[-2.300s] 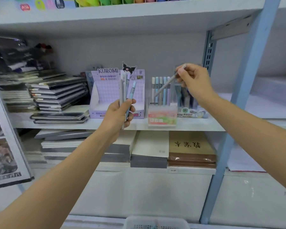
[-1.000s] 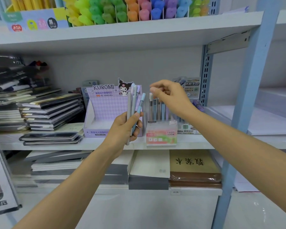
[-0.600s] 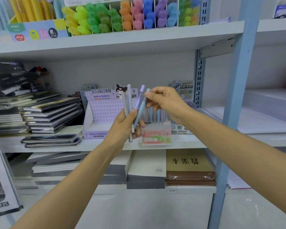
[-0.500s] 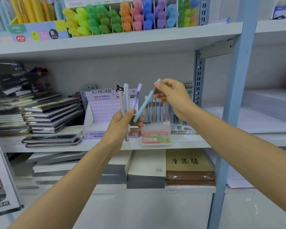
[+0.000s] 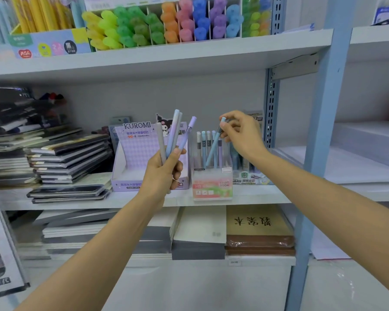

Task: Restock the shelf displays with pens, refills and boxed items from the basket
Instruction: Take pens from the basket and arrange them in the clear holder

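My left hand (image 5: 164,173) grips a bunch of pens (image 5: 173,135), grey, blue and lilac, upright in front of the purple Kuromi display box (image 5: 133,158). My right hand (image 5: 240,133) pinches the top of a light blue pen (image 5: 213,149) that slants down, its lower end inside the clear Fruit Soda pen holder (image 5: 211,185) on the middle shelf (image 5: 256,196). Several pens (image 5: 203,144) stand upright in that holder. The basket is out of view.
Stacks of notebooks (image 5: 65,162) fill the shelf's left side. Another pen display (image 5: 247,173) stands right of the holder, beside a blue upright post (image 5: 319,142). Coloured highlighters (image 5: 166,23) line the shelf above. Paper pads (image 5: 258,227) lie on the shelf below.
My right hand took a light blue pen out of the bunch in my left hand and carried it right and down into the clear holder. My left hand stayed about where it was.
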The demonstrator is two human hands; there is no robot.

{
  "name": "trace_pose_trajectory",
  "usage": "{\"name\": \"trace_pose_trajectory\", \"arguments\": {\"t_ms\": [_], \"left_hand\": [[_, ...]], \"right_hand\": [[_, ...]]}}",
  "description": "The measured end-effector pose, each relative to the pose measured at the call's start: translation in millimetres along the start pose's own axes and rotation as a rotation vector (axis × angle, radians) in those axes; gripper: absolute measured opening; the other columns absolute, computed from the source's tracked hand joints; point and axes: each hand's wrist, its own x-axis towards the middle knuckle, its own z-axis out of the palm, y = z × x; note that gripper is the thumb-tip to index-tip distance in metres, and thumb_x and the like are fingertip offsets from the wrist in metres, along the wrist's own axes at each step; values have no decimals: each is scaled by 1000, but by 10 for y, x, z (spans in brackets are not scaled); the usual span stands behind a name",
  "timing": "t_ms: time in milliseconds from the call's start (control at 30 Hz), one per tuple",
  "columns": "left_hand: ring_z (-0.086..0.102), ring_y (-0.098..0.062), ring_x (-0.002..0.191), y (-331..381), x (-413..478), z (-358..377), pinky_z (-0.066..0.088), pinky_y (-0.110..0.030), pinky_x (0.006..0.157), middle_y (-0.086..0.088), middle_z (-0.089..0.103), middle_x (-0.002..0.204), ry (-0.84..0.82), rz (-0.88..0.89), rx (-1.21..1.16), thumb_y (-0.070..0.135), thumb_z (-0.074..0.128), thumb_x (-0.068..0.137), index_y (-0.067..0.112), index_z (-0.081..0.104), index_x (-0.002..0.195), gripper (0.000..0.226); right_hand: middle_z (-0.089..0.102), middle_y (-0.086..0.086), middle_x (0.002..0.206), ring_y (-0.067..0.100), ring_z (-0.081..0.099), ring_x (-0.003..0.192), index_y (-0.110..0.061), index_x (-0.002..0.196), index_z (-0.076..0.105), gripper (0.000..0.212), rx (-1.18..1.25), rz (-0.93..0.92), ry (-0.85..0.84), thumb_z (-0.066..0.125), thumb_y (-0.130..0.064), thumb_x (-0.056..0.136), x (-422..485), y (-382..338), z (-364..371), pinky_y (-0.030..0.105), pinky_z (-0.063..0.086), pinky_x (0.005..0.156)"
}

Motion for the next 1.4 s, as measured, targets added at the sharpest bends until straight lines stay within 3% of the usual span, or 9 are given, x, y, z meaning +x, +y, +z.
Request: {"name": "trace_pose_trajectory", "arguments": {"t_ms": [133, 333, 600, 767, 933, 1033, 1167, 1300, 1400], "left_hand": [[42, -5, 48, -25, 23, 6, 32, -16, 38, 5, 52, 62, -11, -23, -11, 33, 52, 99, 18, 66, 102, 21], [47, -8, 48, -71, 55, 15, 33, -16, 39, 3, 52, 68, 18, -38, -7, 33, 52, 99, 16, 67, 103, 23], [44, -8, 48, -112, 69, 20, 32, -16, 38, 2, 51, 71, 14, -41, 4, 34, 51, 99, 16, 67, 101, 24], [44, -7, 46, -134, 90, 45, 31, -16, 37, 1, 52, 72, 14, -53, 0, 32, 51, 100, 16, 67, 101, 23], [43, -8, 46, -152, 94, 31, 31, -16, 37, 1, 50, 71, 2, -57, -2, 30, 52, 100, 14, 68, 101, 23], [43, -9, 47, -158, 99, 26, 31, -16, 37, 0, 50, 70, -9, -63, -2, 30, 52, 99, 13, 68, 101, 23], [43, -9, 47, -146, 92, 23, 31, -16, 37, 0, 51, 70, -6, -68, -2, 30, 53, 99, 14, 69, 100, 23], [43, -10, 48, -119, 63, 12, 31, -17, 38, 0, 49, 71, -19, -65, 6, 30, 53, 99, 15, 69, 99, 23], [43, -9, 47, -89, 36, -9, 31, -16, 38, 1, 49, 70, -34, -65, 16, 31, 53, 99, 15, 69, 100, 23]], "right_hand": [[70, 14, 82, 24, 70, 73, -3, 105, 65, 14, -95, -40, -63, 59, -8, 94, 13, 46, 99, 35, 60, 68], [70, 18, 83, 25, 69, 72, -2, 108, 64, 15, -126, -118, -127, 58, -6, 95, 41, 31, 100, 28, 59, 71], [70, 15, 83, 24, 69, 72, -4, 107, 64, 14, -100, -137, -109, 58, -7, 95, 72, 64, 91, 30, 59, 75], [70, 16, 84, 25, 70, 73, -3, 107, 66, 15, -106, -132, -180, 59, -7, 94, 35, 96, 135, 27, 60, 72], [72, 12, 81, 20, 71, 73, -8, 116, 62, 23, -112, -139, -171, 62, -10, 93, 40, 104, 139, 31, 60, 76], [70, 9, 81, 20, 68, 75, -7, 106, 59, 17, -127, -147, -148, 65, -11, 91, 37, 104, 154, 34, 58, 77], [60, 2, 93, 13, 55, 83, -10, 94, 68, 9, -321, -236, -93, 69, -17, 88, 76, 120, 219, 32, 49, 80], [53, 4, 97, 15, 50, 92, -16, 103, 73, 18, -493, -170, -169, 63, -26, 93, 71, 139, 231, 36, 46, 85], [62, 5, 98, 18, 56, 91, -18, 109, 72, 21, -359, -153, -124, 59, -27, 95, 37, 27, 150, 33, 47, 84]]}}
